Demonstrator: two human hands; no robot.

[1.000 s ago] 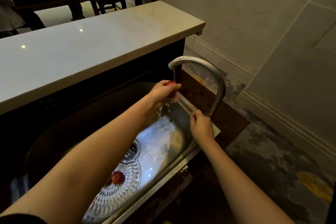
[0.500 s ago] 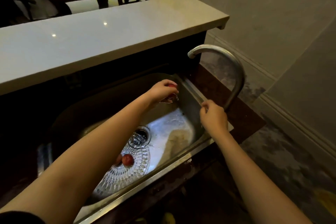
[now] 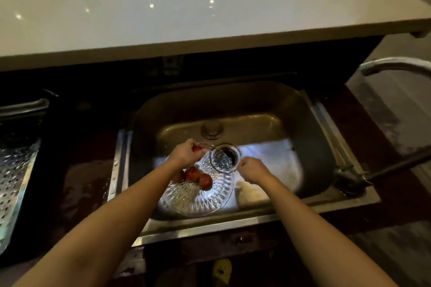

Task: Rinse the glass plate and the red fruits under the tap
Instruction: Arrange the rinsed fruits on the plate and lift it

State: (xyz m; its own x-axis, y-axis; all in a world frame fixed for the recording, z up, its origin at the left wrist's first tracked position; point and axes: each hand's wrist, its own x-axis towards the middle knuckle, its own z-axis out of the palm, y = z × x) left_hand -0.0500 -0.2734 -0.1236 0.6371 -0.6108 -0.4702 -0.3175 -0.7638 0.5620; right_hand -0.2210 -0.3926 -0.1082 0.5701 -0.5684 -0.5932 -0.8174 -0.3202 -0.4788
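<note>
- glass plate (image 3: 186,200): lies flat on the floor of the sink (image 3: 310,137), in the front left part of the basin. Its far edge reaches towards the drain (image 3: 234,149).
- red fruits (image 3: 205,181): a few sit together on the far half of the plate, just beside my left wrist.
- My left hand (image 3: 185,154): over the far edge of the plate, fingers curled round one red fruit (image 3: 197,148), which peeps out between them.
- small glass bowl (image 3: 221,161): clear, over the drain, between my two hands.
- My right hand (image 3: 253,170): just right of that bowl, fingers curled at its rim. I cannot tell whether they pinch it.
- tap (image 3: 396,64): its spout arches over the counter at the sink's right edge, well apart from both hands.
- white worktop (image 3: 210,18): runs along behind the sink.
- perforated metal tray (image 3: 16,170): at the far left.
</note>
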